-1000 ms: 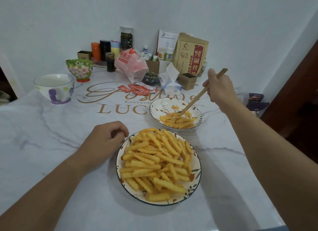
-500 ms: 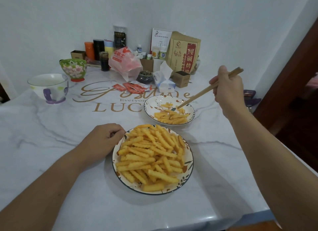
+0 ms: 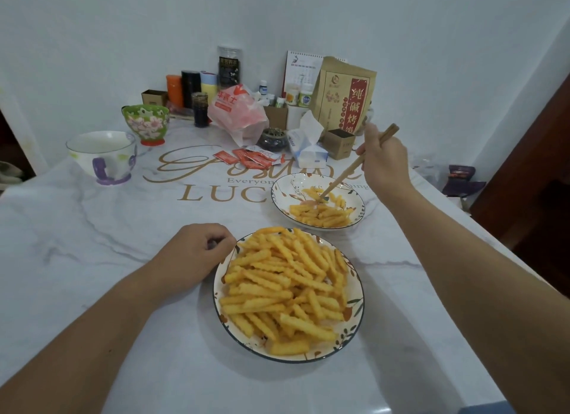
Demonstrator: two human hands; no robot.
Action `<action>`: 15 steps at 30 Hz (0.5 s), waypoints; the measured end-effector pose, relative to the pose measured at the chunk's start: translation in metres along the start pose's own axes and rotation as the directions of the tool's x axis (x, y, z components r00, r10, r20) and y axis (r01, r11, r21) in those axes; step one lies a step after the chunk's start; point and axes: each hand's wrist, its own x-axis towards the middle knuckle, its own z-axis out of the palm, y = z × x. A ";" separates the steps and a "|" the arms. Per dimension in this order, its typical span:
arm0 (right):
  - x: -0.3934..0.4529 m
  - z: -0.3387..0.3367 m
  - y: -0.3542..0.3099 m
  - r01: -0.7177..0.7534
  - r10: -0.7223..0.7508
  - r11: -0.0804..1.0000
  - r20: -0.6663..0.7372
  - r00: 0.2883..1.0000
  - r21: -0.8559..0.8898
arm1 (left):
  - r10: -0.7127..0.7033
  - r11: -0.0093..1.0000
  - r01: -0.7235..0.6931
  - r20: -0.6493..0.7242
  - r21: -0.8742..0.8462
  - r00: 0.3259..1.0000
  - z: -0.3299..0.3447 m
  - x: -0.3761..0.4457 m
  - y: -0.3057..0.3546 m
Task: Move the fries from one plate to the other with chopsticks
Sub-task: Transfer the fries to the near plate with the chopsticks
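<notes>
A near plate (image 3: 354, 327) with a leaf pattern holds a big heap of crinkle fries (image 3: 287, 287). Behind it to the right, a far plate (image 3: 285, 185) carries a small pile of fries (image 3: 320, 213). My right hand (image 3: 385, 160) grips wooden chopsticks (image 3: 348, 171) above the far plate. Their tips point down into the middle of that plate, among its fries. My left hand (image 3: 191, 256) rests on the table with curled fingers, at the near plate's left rim. It holds nothing.
A white bowl (image 3: 101, 154) and a green flowered bowl (image 3: 146, 122) stand at the left. Red sauce packets (image 3: 246, 159), a tissue pack (image 3: 307, 148), a pink bag (image 3: 237, 114), boxes, bottles and a brown paper bag (image 3: 342, 96) crowd the back. The table's edge runs along the right.
My right hand has come back down and left from its raised spot, so the chopstick tips reach into the far plate again. My left hand has stayed by the near plate.
</notes>
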 end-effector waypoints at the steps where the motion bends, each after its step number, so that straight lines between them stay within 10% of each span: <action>1: -0.001 0.000 0.002 -0.010 0.011 1.000 -0.040 0.999 0.010 | -0.001 1.000 0.001 -0.001 -0.007 1.000 0.000 0.000 0.000; 9: -0.051 -0.079 -0.018 -0.221 0.306 0.879 -0.145 0.941 0.422 | -0.001 0.998 0.001 0.003 0.061 1.000 -0.001 -0.001 0.003; 15: -0.104 -0.123 -0.026 -0.277 0.314 0.904 -0.067 0.947 0.325 | 0.022 0.996 -0.019 -0.028 0.091 0.999 0.001 -0.004 0.007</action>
